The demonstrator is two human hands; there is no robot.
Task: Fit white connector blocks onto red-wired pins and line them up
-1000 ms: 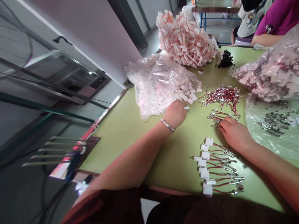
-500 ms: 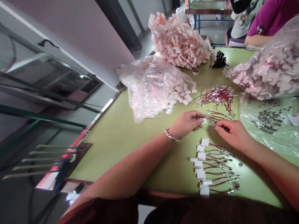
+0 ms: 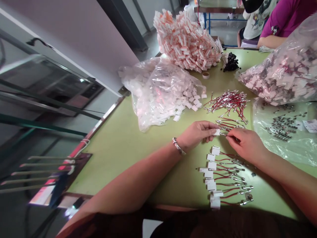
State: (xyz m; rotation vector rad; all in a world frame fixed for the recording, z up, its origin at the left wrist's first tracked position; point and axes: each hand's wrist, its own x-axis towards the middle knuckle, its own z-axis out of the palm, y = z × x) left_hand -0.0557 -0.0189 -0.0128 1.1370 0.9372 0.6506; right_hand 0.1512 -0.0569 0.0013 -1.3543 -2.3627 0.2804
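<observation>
My left hand (image 3: 201,132) pinches a small white plastic housing (image 3: 217,132) between thumb and fingers. Just right of it, my right hand (image 3: 244,140) is closed on a short red wire, whose metal terminal (image 3: 223,134) points at the housing's right side. Whether the terminal is inside the housing is too small to tell. Below both hands lies a column of white housings (image 3: 211,185) with red wires (image 3: 226,178) running right to metal ends. Behind the hands, a few loose red wires (image 3: 229,125) lie in front of a larger pile of red wires (image 3: 230,101).
A clear bag of white housings (image 3: 160,89) lies left of the wire pile. Beyond it rises a heap of white-and-orange pieces (image 3: 185,43), near black parts (image 3: 230,62) and a tape roll (image 3: 205,75). Bags (image 3: 284,76) fill the right. Another person's purple sleeve (image 3: 282,18) shows behind.
My two hands have come closer together, and the metal terminal now shows between the right fingers and the housing. The whole view has shifted slightly.
</observation>
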